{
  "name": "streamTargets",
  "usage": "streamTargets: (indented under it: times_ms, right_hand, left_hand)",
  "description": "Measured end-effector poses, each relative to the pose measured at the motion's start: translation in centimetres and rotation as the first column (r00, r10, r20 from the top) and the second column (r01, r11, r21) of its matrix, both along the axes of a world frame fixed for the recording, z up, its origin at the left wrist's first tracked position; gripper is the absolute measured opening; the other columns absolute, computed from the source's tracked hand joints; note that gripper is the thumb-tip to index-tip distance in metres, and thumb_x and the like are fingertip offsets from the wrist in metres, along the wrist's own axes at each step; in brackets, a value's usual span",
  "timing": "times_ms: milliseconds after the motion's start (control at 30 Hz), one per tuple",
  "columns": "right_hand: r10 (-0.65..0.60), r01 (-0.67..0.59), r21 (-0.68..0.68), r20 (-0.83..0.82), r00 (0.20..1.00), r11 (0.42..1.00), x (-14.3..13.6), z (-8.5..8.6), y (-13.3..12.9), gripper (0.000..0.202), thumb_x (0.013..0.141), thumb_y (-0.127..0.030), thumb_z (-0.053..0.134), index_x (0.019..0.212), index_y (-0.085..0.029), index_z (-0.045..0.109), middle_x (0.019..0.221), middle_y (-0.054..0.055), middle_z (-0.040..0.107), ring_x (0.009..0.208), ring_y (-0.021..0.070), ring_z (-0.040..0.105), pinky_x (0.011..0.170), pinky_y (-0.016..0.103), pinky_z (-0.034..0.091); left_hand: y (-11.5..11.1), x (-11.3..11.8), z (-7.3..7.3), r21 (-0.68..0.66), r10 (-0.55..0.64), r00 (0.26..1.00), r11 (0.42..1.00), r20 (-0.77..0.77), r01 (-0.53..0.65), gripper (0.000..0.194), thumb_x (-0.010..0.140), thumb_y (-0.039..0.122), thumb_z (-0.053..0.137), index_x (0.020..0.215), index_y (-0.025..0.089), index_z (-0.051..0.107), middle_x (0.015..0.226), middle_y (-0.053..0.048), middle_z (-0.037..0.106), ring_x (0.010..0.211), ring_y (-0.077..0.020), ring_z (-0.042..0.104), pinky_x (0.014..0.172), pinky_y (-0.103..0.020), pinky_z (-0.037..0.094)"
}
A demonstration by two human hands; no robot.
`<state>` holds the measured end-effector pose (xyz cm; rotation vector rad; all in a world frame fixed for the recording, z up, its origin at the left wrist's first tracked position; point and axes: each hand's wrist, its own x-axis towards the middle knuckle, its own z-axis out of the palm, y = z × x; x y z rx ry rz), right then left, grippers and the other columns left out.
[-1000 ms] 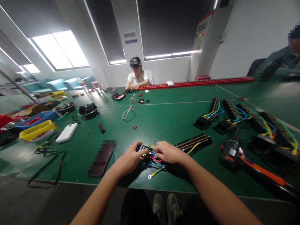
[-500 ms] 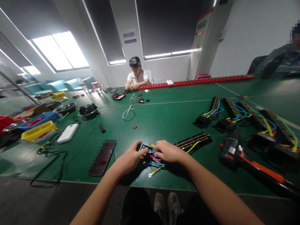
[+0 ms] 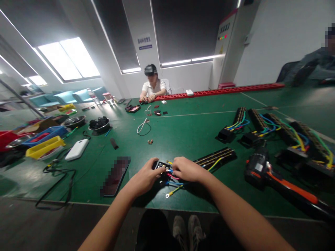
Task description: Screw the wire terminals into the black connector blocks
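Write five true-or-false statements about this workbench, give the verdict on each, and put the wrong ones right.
1. The left hand and right hand are both at one black wired unit. True.

2. The phone lies to the right of the right hand. False: the phone lies to the left of the left hand.

3. A black-and-orange power tool lies to the right of the hands. True.

4. The small brass-coloured pieces sit in a metal bowl. False: the small brass-coloured pieces lie on the green tabletop.

5. A yellow-and-green wire near the hands ends in a ring terminal. True.
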<state>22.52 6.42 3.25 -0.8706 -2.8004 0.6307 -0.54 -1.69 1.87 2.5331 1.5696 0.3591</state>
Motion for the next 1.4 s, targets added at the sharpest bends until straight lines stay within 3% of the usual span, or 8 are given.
streamTargets:
  times_ms: [433,700,900,1033,1167,1400]
  right_hand:
    - [-0.01,0.008,0.05,0.039,0.999,0.999,-0.1,-0.1,-0.2,0.018,0.089,-0.023,0.059,0.083,-0.016,0.074,0.087,0.011,0.07,0.082,0.0193,0.062,0.072,0.027,0.039]
    - [-0.021,0.013,0.092,0.091,0.996,0.996,-0.1,0.2,-0.4,0.019,0.09,-0.026,0.059,0.084,-0.018,0.075,0.088,0.01,0.071,0.082,0.0192,0.064,0.071,0.026,0.04]
    - [-0.092,0.061,0.212,0.139,0.986,0.975,-0.5,0.7,-1.8,0.025,0.095,-0.02,0.049,0.091,-0.014,0.073,0.096,0.016,0.068,0.09,0.026,0.062,0.077,0.033,0.043]
    - [-0.115,0.071,0.266,0.155,0.981,0.961,-0.9,0.4,-2.6,0.026,0.095,-0.015,0.046,0.095,-0.012,0.072,0.097,0.017,0.066,0.093,0.0279,0.061,0.08,0.036,0.043]
    - [-0.09,0.046,0.264,0.158,0.983,0.963,-0.6,0.5,-2.6,0.025,0.095,-0.016,0.046,0.096,-0.012,0.071,0.096,0.015,0.066,0.087,0.0246,0.062,0.077,0.033,0.044]
    - [-0.097,0.062,0.25,0.126,0.987,0.966,-0.2,0.8,-2.2,0.024,0.094,-0.013,0.047,0.091,-0.013,0.071,0.095,0.013,0.065,0.079,0.0206,0.063,0.07,0.028,0.043]
  left_hand:
    - [0.0,0.1,0.3,0.033,-0.014,1.0,0.999,-0.01,0.014,0.038,0.094,0.015,0.05,0.128,0.029,0.061,0.141,-0.012,0.04,0.12,-0.0273,0.055,0.1,-0.043,0.051]
    - [0.0,0.1,-0.1,0.126,-0.088,0.994,0.987,-0.07,0.096,0.039,0.094,0.012,0.048,0.127,0.026,0.062,0.142,-0.015,0.038,0.141,-0.0372,0.03,0.109,-0.057,0.042]
    - [0.0,0.3,-0.1,0.159,-0.082,0.996,0.984,-0.016,0.084,0.037,0.092,0.012,0.052,0.123,0.027,0.065,0.137,-0.014,0.044,0.133,-0.0334,0.039,0.107,-0.056,0.044]
    - [0.1,0.3,-0.1,0.148,-0.095,0.995,0.984,-0.011,0.095,0.037,0.091,0.012,0.054,0.123,0.027,0.065,0.137,-0.014,0.045,0.138,-0.035,0.035,0.108,-0.057,0.043]
    - [0.1,0.2,0.0,0.122,-0.096,0.995,0.988,-0.039,0.1,0.039,0.092,0.01,0.051,0.124,0.027,0.064,0.139,-0.014,0.042,0.144,-0.0374,0.027,0.11,-0.057,0.041]
    - [0.1,0.1,-0.2,0.124,-0.096,0.995,0.987,-0.025,0.098,0.039,0.091,0.01,0.053,0.125,0.026,0.063,0.139,-0.015,0.043,0.143,-0.0361,0.031,0.11,-0.055,0.042]
